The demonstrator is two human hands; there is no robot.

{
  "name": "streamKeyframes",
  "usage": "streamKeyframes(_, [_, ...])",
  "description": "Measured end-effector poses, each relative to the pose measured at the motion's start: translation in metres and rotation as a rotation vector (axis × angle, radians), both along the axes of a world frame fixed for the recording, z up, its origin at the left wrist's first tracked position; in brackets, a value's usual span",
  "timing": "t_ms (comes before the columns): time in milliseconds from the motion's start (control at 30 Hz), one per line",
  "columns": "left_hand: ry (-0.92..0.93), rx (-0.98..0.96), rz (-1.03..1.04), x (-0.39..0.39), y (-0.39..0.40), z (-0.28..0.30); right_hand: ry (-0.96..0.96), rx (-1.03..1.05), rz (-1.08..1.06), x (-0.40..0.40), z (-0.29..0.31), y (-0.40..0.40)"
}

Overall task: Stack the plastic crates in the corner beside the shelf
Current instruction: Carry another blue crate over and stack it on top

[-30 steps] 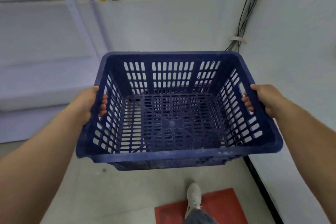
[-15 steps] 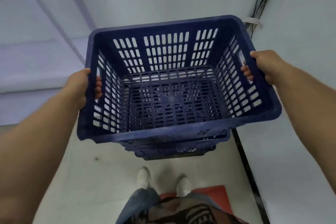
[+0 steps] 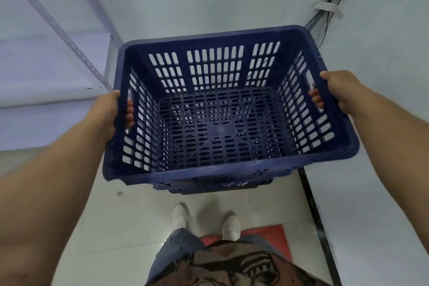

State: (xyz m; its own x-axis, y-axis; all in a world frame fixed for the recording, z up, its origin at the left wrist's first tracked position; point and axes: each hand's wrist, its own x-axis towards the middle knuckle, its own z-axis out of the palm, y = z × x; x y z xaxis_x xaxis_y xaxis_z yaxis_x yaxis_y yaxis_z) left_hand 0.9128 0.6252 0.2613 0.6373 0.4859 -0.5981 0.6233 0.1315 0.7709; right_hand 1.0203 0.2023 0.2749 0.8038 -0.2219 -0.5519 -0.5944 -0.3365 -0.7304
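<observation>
I hold an empty dark blue slotted plastic crate [image 3: 222,169] in the air over the corner floor. My left hand [image 3: 109,114] grips its left handle slot, fingers curled through to the inside. On the opposite wall my right hand [image 3: 334,93] grips the right handle slot the same way. Under the front edge of the held crate the rims of other blue crates [image 3: 216,187] show, stacked on the floor; most of that stack is hidden by the crate I carry.
A metal shelf with a perforated upright [image 3: 76,46] stands on the left. White walls meet in the corner, with black cables [image 3: 325,18] running down it. A black skirting strip [image 3: 313,211] lines the right wall. My white shoes and a red mat [image 3: 276,237] are on the floor below.
The view has tilted further down and I have stepped closer. The held crate now sits lower over the stacked crates, whose rims came into sight beneath it. Both hands keep their grip.
</observation>
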Motion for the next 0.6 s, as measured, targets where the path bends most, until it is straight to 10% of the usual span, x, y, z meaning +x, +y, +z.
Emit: streamKeyframes(600, [0.079, 0.064, -0.121, 0.016, 0.021, -0.003, 0.075, 0.009, 0.014, 0.009, -0.012, 0.010])
